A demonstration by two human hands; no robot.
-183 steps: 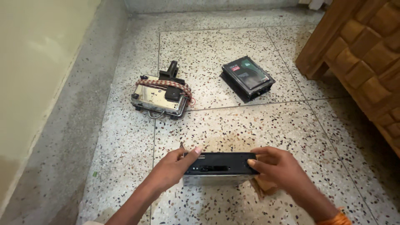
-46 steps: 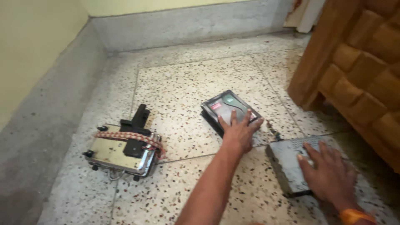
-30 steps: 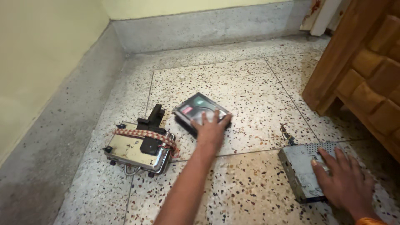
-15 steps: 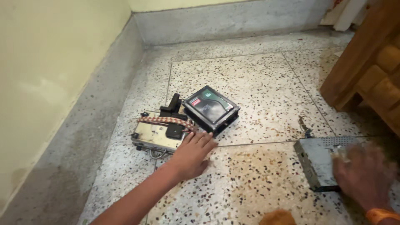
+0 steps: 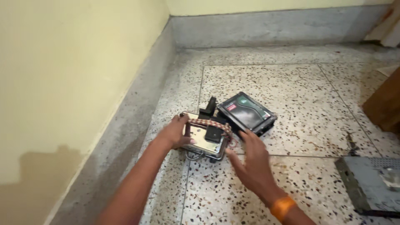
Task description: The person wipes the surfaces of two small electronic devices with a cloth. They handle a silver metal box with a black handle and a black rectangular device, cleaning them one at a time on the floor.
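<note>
On the speckled floor [image 5: 291, 87] near the wall, the left hand [image 5: 175, 132] grips the shiny metal box [image 5: 204, 141]; the right hand [image 5: 250, 160], fingers spread, reaches its near corner; lifting likely needs both hands closed.

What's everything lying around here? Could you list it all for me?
Shiny metal appliance: one, chrome with black handle, a red-and-white cord wrapped round it, on the floor near the wall.
Flat black device: one, black with glossy top, just behind and right of the appliance.
Grey metal box: one, grey, floor at right edge.
Wooden furniture: one, brown, far right.
Floor: speckled terrazzo.
Wall: yellow, grey skirting.
Left hand: on the appliance's left end.
Right hand: open, by its right end; orange wristband.
</note>
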